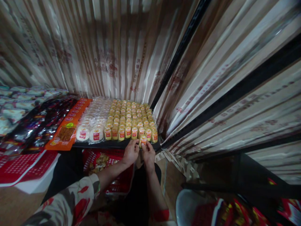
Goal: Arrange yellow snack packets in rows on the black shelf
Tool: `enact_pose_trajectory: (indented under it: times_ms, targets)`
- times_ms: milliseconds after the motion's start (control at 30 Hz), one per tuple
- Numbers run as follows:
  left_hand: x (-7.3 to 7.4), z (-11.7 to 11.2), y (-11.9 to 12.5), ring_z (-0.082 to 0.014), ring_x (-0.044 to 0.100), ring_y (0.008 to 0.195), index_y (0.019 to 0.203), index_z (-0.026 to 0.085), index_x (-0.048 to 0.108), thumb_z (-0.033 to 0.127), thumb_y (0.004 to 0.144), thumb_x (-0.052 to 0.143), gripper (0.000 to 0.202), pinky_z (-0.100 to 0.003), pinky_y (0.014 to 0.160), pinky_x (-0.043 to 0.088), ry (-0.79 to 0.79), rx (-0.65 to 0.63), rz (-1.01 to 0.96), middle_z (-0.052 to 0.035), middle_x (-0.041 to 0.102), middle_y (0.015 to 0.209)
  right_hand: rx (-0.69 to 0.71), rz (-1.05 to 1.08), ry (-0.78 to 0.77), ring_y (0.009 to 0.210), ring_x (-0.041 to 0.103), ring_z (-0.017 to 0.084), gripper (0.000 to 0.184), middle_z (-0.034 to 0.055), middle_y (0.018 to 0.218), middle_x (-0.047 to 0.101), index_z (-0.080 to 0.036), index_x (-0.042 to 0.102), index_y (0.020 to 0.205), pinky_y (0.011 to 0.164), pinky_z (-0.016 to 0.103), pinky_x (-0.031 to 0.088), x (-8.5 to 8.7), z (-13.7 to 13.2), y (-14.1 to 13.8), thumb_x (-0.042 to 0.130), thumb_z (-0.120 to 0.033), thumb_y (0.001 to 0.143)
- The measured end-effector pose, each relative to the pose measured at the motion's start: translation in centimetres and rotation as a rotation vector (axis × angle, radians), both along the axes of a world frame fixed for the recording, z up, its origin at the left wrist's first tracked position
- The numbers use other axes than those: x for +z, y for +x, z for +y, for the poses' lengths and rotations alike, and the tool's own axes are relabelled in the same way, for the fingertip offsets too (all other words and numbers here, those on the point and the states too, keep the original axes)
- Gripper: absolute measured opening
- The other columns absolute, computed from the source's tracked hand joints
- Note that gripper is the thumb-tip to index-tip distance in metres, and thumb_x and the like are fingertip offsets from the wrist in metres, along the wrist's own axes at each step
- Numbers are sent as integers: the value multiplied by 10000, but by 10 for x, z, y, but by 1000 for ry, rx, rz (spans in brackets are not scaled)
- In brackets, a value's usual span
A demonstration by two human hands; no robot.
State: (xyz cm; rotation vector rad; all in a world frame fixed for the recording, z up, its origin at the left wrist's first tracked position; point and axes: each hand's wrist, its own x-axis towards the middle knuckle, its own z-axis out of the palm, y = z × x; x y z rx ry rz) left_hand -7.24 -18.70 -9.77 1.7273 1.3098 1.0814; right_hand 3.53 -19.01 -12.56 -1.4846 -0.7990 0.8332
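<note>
Both my hands meet at the front edge of a black shelf (98, 144). Between their fingertips is a small yellow packaged snack (143, 141) with a red and orange label. My right hand (149, 155) pinches it from the right and below. My left hand (131, 153) has its fingertips closed at the snack's left side. Just behind them stand rows of matching yellow packaged snacks (128, 130), labels facing me. Left of these rows lie clear-wrapped round white snacks (96, 134) with red labels.
Orange snack bags (63, 133) and dark shiny packets (42, 122) lie farther left. Below the shelf sits a red basket (128, 185) holding packets, with another red basket (33, 168) at left. Black metal bars (183, 40) and printed sheeting (113, 47) enclose the shelf. A pale tub (185, 204) stands lower right.
</note>
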Motion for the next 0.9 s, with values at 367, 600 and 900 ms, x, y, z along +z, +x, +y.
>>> enact_pose_trajectory:
  times_ms: [367,600,900]
  targets:
    - [-8,13,10,-186,546,1045,1106,159,553,114,825,386,329,-357,963,429,-7,45,23,-99,590,1103,-75,-478,76,792,575,164,273,102,990,559,-172,524,978,679,293,495,10,2,-9,471,-377,805]
    - [-9,11,11,-175,563,973,1173,156,532,104,812,384,393,-352,923,456,0,84,40,-93,579,1063,-123,-815,90,942,514,213,259,101,970,555,-178,562,1000,867,374,419,1,0,-10,431,-355,863]
    - [-10,10,14,-172,548,1041,1239,164,518,152,848,352,425,-312,961,437,-10,21,105,-99,557,1131,-71,-809,140,988,513,211,300,106,1018,559,-181,577,1067,883,363,415,-4,3,-5,416,-344,873]
